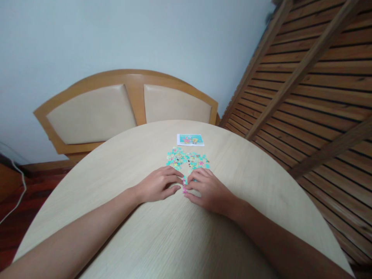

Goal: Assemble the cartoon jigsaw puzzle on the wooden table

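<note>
Small joined jigsaw puzzle pieces, pink and teal, lie flat on the table between my two hands. My left hand rests to their left, fingers stretched toward them and thumb apart, with the fingertips at their edge. From the right, my right hand bends over the same pieces, its thumb and index finger closed on the pink end. Just beyond the hands are two loose heaps of puzzle pieces, a left heap and a right heap, mostly teal with yellow and pink bits.
Behind the heaps lies a picture card with a pink and a yellow cartoon figure. The round wooden table reaches a padded chair or bench back by the wall. A slatted wooden panel leans at the right.
</note>
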{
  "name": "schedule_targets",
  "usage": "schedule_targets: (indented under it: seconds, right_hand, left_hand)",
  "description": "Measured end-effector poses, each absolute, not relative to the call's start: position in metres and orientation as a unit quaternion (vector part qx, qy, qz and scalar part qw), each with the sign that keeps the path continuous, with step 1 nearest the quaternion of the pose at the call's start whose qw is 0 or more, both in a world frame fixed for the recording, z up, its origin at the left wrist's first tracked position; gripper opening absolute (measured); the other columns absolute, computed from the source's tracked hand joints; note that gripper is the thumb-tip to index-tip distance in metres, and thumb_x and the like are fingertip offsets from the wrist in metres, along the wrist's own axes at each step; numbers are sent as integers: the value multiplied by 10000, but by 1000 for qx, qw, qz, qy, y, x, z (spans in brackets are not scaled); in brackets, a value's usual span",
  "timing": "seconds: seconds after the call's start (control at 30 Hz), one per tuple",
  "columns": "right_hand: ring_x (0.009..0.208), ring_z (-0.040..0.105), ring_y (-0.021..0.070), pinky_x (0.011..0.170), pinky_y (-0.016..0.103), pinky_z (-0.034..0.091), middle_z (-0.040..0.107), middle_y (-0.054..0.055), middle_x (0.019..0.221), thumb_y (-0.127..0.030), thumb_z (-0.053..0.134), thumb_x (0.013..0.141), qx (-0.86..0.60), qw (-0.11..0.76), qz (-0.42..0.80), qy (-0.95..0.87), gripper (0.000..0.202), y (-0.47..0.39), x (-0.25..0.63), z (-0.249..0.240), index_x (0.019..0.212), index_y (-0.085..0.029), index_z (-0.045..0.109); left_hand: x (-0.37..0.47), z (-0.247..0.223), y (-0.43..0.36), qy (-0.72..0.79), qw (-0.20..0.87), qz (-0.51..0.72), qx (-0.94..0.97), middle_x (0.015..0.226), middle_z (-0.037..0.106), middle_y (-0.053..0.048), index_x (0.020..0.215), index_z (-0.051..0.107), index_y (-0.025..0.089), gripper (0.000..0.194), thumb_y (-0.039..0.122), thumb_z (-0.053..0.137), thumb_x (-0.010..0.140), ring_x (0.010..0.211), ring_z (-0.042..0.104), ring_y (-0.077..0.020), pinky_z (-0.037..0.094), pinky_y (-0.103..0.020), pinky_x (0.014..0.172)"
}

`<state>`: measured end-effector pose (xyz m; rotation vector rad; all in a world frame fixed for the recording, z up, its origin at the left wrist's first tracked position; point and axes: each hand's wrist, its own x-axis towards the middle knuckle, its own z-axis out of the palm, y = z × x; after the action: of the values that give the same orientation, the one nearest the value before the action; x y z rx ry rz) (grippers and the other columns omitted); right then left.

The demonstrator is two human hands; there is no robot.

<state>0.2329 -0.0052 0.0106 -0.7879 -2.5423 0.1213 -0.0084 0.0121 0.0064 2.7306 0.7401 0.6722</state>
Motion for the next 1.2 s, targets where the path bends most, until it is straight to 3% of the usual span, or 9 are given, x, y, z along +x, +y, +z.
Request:
schedule_targets:
  seconds: [0.2, 0.47, 0.6, 0.8, 1.2]
  right_hand:
    - [1090, 582, 243, 967, 415, 442, 704, 57, 1067, -280, 670, 904, -281, 253, 79, -922, 77, -3, 233, 8, 946, -226, 706]
    - [1112, 575, 246, 983, 419, 453, 715, 47, 1039, -269, 680, 889, -282, 259, 102, -918, 99, -1, 232, 6, 975, -221, 682]
    - [1089, 585, 245, 986, 422, 460, 713, 54, 1044, -265, 683, 885, -279, 259, 112, -918, 108, -2, 232, 7, 981, -216, 675]
    - [1088, 585, 248, 992, 423, 461, 713, 61, 1047, -257, 677, 890, -277, 264, 110, -917, 104, -2, 232, 6, 978, -203, 669]
    - [1099, 589, 238, 996, 408, 449, 712, 55, 1071, -257, 677, 897, -270, 261, 127, -918, 156, 1, 233, 6, 1042, -201, 664]
  left_hand:
    - [-9, 7, 12, 254, 124, 229, 931, 1186, 685, -87, 1107, 671, 214, 192, 259, 535, 981, 1096, 629, -223, 495, -400, 991]
    - [-7, 6, 11, 280, 94, 244, 924, 1178, 689, -85, 1121, 657, 213, 200, 251, 536, 966, 1109, 624, -230, 496, -411, 990]
    - [-10, 1, 19, 390, 40, 300, 869, 1252, 667, -117, 1208, 618, 175, 283, 227, 509, 952, 1174, 598, -268, 485, -472, 1030]
    - [-16, -14, 33, 451, 33, 257, 854, 1325, 631, -182, 1378, 535, 90, 446, 258, 462, 972, 1264, 561, -310, 472, -496, 1080]
    - [-16, -14, 32, 439, 15, 249, 863, 1311, 667, -99, 1239, 659, 160, 331, 238, 449, 995, 1229, 579, -261, 462, -473, 1099]
